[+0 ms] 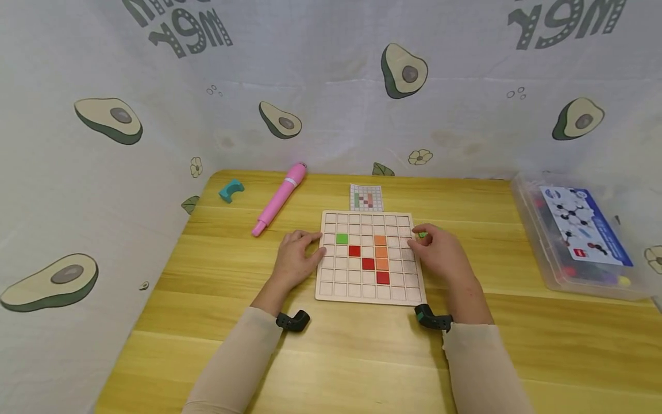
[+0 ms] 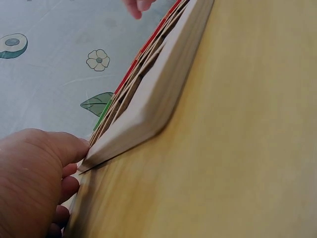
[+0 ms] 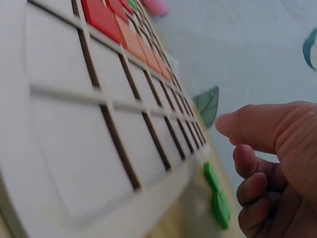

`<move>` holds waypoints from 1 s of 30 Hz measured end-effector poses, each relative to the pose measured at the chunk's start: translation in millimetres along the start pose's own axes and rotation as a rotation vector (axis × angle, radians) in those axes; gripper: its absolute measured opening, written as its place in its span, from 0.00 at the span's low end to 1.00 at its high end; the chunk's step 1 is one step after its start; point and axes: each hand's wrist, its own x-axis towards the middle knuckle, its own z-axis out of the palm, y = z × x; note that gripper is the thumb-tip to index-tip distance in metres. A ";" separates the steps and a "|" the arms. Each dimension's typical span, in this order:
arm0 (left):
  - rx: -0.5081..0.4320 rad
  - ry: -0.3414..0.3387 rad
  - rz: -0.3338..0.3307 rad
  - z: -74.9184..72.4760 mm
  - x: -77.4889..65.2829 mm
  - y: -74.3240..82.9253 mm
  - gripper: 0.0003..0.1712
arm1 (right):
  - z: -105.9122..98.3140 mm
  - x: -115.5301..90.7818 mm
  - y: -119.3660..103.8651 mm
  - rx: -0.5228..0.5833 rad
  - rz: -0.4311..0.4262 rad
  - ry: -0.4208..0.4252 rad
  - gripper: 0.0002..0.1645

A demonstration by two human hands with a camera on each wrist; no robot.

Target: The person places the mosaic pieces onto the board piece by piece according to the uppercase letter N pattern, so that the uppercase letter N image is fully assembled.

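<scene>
A light wooden grid board (image 1: 346,290) lies on the table between both hands. On it sit one green tile (image 1: 342,238), three red tiles (image 1: 368,264) in a diagonal and three orange tiles (image 1: 381,252) in a column. My left hand (image 1: 296,259) touches the board's left edge with thumb and index finger; the thumb (image 2: 74,148) meets the edge in the left wrist view. By the right edge hovers my right hand (image 1: 442,250), fingers loosely bent, nothing between them. Loose green tiles (image 3: 218,198) lie beside the board below that hand.
A small printed grid card (image 1: 366,198) lies behind the board. To the left are a pink pen-like stick (image 1: 279,200) and a teal curved piece (image 1: 231,190). At the right stands a clear plastic box (image 1: 574,230) with a blue-and-white label. An avocado-print cloth (image 1: 336,69) hangs behind the table.
</scene>
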 end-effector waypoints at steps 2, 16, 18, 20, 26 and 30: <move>0.004 -0.002 0.000 0.4 0.4 0.0 0.25 | -4.0 -0.8 11.9 0.000 0.027 0.020 0.28; -0.001 0.006 -0.002 -0.8 -0.2 1.2 0.25 | -14.9 -0.9 43.9 -0.005 0.146 0.086 0.32; 0.002 0.005 -0.002 -1.0 -0.5 1.5 0.25 | -15.2 -1.0 43.9 -0.021 0.136 0.085 0.31; 0.006 0.006 -0.002 -1.3 -0.7 1.9 0.25 | -15.5 -1.1 44.0 -0.033 0.117 0.080 0.30; 0.011 0.009 0.001 -1.7 -0.6 1.6 0.25 | -18.4 -0.4 47.5 -0.045 0.064 0.041 0.29; 0.011 0.011 0.002 -1.4 -0.3 1.1 0.25 | -21.5 -0.9 49.6 -0.030 0.084 0.020 0.30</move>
